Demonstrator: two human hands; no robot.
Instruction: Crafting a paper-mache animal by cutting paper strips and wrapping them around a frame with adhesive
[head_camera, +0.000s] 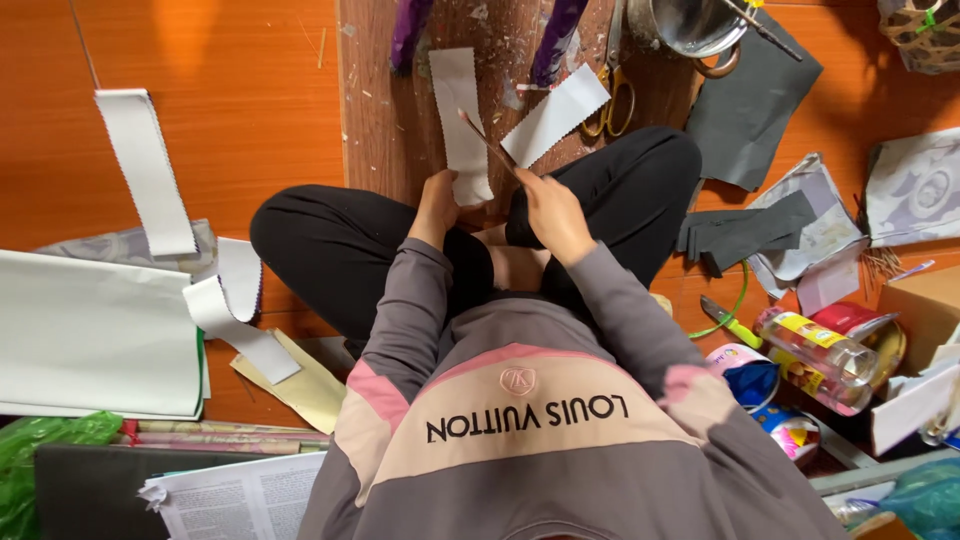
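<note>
Left hand grip clamped on white paper strip; right hand grip closed around thin stick, wooden board beneath

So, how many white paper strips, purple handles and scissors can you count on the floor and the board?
White paper strips: 4
Purple handles: 2
Scissors: 1
Total: 7

The left hand holds one strip; the right hand holds a thin stick.

Orange floor – wooden board, paper strips, grey sheets
</note>
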